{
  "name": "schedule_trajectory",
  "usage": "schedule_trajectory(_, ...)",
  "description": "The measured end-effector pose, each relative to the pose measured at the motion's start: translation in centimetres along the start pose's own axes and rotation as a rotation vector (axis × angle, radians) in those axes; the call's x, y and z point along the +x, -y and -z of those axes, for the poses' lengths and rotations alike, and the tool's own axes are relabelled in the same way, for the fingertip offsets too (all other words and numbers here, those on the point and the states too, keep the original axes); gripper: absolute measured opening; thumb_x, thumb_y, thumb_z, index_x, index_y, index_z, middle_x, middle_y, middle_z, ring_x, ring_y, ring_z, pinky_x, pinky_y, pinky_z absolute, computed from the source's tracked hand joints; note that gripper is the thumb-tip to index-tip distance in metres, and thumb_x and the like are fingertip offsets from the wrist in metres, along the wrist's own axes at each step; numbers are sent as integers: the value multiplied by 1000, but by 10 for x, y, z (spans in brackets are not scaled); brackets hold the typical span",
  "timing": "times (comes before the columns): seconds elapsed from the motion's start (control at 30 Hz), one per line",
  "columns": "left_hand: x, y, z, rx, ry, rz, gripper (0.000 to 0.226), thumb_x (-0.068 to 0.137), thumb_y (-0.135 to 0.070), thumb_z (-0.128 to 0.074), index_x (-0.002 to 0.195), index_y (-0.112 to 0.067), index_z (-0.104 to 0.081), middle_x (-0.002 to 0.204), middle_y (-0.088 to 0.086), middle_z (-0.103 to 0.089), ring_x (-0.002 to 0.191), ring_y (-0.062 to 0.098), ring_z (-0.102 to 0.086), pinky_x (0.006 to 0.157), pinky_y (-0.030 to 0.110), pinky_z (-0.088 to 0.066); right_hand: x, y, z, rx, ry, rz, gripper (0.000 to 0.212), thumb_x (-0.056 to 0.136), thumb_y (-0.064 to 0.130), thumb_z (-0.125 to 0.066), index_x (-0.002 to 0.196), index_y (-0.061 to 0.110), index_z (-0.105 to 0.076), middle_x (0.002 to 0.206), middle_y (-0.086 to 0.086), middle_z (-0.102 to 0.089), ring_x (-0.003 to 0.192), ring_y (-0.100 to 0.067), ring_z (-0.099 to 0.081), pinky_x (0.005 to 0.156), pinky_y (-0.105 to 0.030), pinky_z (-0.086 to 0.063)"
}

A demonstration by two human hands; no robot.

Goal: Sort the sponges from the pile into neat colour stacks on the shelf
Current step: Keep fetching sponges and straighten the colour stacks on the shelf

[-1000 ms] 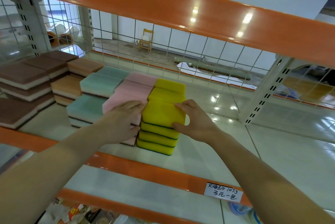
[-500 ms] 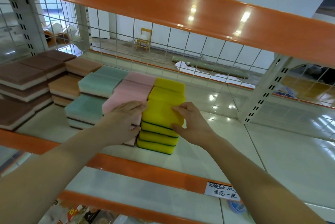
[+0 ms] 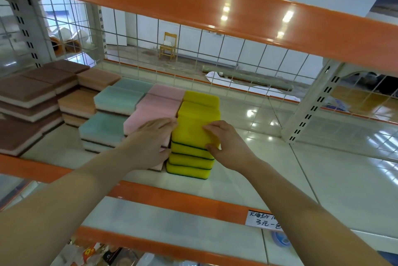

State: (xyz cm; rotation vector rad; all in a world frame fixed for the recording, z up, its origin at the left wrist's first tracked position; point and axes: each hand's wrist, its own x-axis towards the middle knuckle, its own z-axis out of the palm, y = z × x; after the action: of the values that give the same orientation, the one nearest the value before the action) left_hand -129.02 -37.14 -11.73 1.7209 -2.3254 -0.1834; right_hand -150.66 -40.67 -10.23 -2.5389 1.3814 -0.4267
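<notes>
Squaring the front yellow stack (image 3: pixel 190 158) on the shelf (image 3: pixel 323 179): both hands are bracketing the top yellow sponge (image 3: pixel 189 131). The left hand (image 3: pixel 148 143) is lying with fairly straight fingers along the sponge's left edge, its palm covering part of the pink stack (image 3: pixel 146 119) just beside it; its grip is loose and flat, pressing rather than clasping. The right hand (image 3: pixel 226 145) is pinching the sponge's right end, fingers curled over the top face and thumb against the side. Beneath it, three more yellow sponges are sitting one on another, edges roughly in line. Further yellow sponges (image 3: pixel 201 102) are standing directly behind. To the left, the green stacks (image 3: pixel 112 115), orange stacks (image 3: pixel 79 102) and brown stacks (image 3: pixel 28 102) are lining up in rows along the shelf. A handwritten price label (image 3: pixel 263 219) is hanging on the orange front rail (image 3: pixel 172 199). The step in hand appears to be aligning the topmost sponge with its stack. The next move probably calls for a light inward squeeze from both sides, then letting go without dragging the sponge askew; the source pile is not in view
</notes>
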Motion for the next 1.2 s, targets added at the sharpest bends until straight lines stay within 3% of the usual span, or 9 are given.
schedule_trajectory(0.17,-2,-12,1,4,-73,-83,65,86,-37,-40,147,-21,-23,153,-1,-25,141,15,-22,112,25,-17,-9,-4,0,54,-64,-15,61,87,21,-64,142,16,-37,143,-4,-34,131,-19,-31,106,-19,-22)
schedule_trajectory(0.37,11,-38,1,-4,-39,-146,68,80,-40,-34,146,-27,-24,151,-7,-25,138,13,-23,111,25,-19,-38,-21,4,19,-132,-68,56,90,22,-59,142,16,-37,141,-5,-40,131,-18,-33,102,-15,-21)
schedule_trajectory(0.5,22,-66,-2,41,-28,-202,79,70,-51,-17,146,-28,-24,150,-8,-24,137,13,-25,109,24,-19,-64,-40,13,-28,-141,-135,52,92,23,-56,141,18,-39,140,-2,-43,129,-17,-36,103,-17,-25)
schedule_trajectory(0.63,33,-105,-8,79,-59,-241,51,95,-37,-38,144,-28,-29,149,-11,-27,137,11,-25,109,21,-17,-93,-61,25,-41,-157,-212,50,93,22,-55,140,20,-40,139,0,-44,128,-14,-38,102,-19,-28)
schedule_trajectory(0.7,39,-126,-14,80,-81,-259,50,93,-45,-31,140,-28,-38,144,-11,-35,134,12,-32,108,23,-21,-110,-75,32,-46,-167,-244,49,92,22,-55,139,19,-41,138,0,-45,128,-15,-40,102,-20,-30)
schedule_trajectory(0.8,50,-159,-25,73,-82,-317,70,77,-53,-16,131,-26,-50,132,-8,-49,125,15,-44,104,28,-29,-138,-98,45,-64,-174,-294,48,92,22,-54,138,19,-43,137,-1,-46,127,-16,-41,101,-21,-31)
schedule_trajectory(0.97,66,-221,-47,88,-30,-415,40,94,-40,-38,132,-27,-48,132,-10,-49,122,12,-43,103,26,-29,-187,-142,73,-71,-177,-379,47,93,22,-53,138,19,-43,136,-2,-47,125,-17,-43,98,-19,-31)
schedule_trajectory(1.2,85,-318,-74,38,15,-485,36,96,-38,-40,130,-28,-48,130,-10,-51,118,10,-47,94,24,-35,-258,-202,110,-108,-169,-499,47,94,25,-52,140,22,-40,138,1,-45,124,-15,-43,97,-19,-33)
